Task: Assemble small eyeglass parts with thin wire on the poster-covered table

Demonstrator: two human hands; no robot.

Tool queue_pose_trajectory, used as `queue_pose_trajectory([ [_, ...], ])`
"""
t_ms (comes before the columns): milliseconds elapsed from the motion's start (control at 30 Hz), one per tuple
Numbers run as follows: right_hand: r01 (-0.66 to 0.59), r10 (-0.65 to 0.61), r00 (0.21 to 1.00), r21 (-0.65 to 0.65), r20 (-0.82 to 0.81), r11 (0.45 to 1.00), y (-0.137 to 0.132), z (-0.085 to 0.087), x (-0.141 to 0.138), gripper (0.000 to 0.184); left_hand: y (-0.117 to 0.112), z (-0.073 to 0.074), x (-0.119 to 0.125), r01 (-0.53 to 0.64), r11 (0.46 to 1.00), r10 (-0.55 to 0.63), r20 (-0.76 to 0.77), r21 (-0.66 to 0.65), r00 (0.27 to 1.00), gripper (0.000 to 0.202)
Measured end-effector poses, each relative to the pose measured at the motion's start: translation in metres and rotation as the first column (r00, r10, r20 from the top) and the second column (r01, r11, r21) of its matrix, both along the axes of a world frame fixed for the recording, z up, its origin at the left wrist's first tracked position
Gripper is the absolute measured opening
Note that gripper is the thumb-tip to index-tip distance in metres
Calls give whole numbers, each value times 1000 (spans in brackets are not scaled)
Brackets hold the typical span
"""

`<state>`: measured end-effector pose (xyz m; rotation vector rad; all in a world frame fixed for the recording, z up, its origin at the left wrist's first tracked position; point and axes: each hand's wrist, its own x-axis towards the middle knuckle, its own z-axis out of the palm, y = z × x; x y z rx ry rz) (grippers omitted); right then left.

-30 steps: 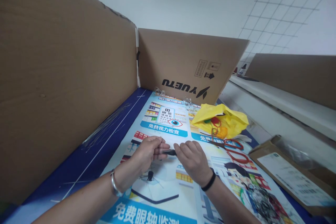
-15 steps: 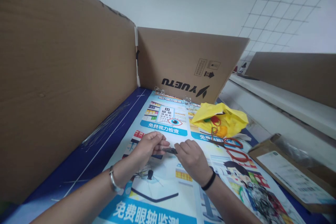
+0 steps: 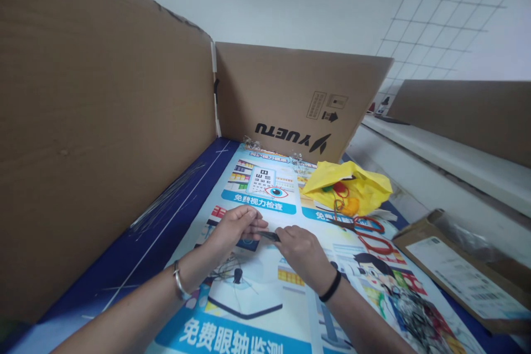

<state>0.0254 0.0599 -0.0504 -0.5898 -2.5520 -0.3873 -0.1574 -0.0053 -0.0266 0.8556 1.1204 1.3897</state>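
My left hand (image 3: 234,229) and my right hand (image 3: 302,251) meet above a printed poster (image 3: 265,287) on the table. Between their fingertips they pinch a small dark slender piece (image 3: 269,236); I cannot make out what it is. The left wrist wears a silver bangle, the right wrist a black band. A small dark object with thin wires (image 3: 237,275) lies on the poster just below my hands.
Cardboard walls (image 3: 103,121) stand at the left and back. A yellow bag (image 3: 348,185) with red cords (image 3: 371,232) lies at the right, beyond it a flat cardboard parcel (image 3: 460,276). Thin metal wires (image 3: 166,199) lie by the left wall. A tangle of small dark parts (image 3: 415,315) sits near right.
Both hands have shifted slightly up and away with the small dark piece still pinched between them; the view has tilted a little.
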Motion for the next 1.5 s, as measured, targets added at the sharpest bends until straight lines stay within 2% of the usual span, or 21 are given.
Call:
queue_pose_trajectory([
  [267, 73, -67, 996, -122, 52, 990, 0, 1, -2, 10, -2, -1, -1, 21, 997, -19, -24, 69, 1000, 26],
  [467, 98, -90, 995, -205, 48, 974, 1, -3, -3, 12, -1, -3, -1, 32, 997, -29, -49, 71, 998, 27],
  [567, 109, -117, 992, -166, -37, 980, 1, -3, -5, 9, 2, -7, -1, -28, 999, 28, 1, 44, 1000, 28],
  [733, 101, -113, 979, -80, -170, 992, -2, 1, -5, 14, 5, -12, -1, -136, 988, 145, 173, -68, 974, 21],
  [833, 65, -54, 990, 81, -127, 995, -6, 5, -5, 13, 3, -11, 4, -107, 991, 124, 266, -78, 956, 18],
  [933, 9, 11, 997, 260, -76, 965, -10, 8, -5, 19, -1, -9, 11, -88, 995, 101, 326, -53, 940, 18],
  [1000, -22, 40, 998, 324, -50, 946, -12, 11, -5, 21, -3, -6, 15, -101, 994, 111, 352, -48, 929, 19],
  [1233, -60, 81, 996, 378, -39, 924, -15, 14, -5, 22, -7, -6, 25, -158, 987, 157, 380, -29, 912, 20],
  [1500, -96, 116, 993, 379, -30, 921, -15, 10, -7, 22, -10, -4, 29, -152, 983, 177, 359, -98, 917, 21],
])
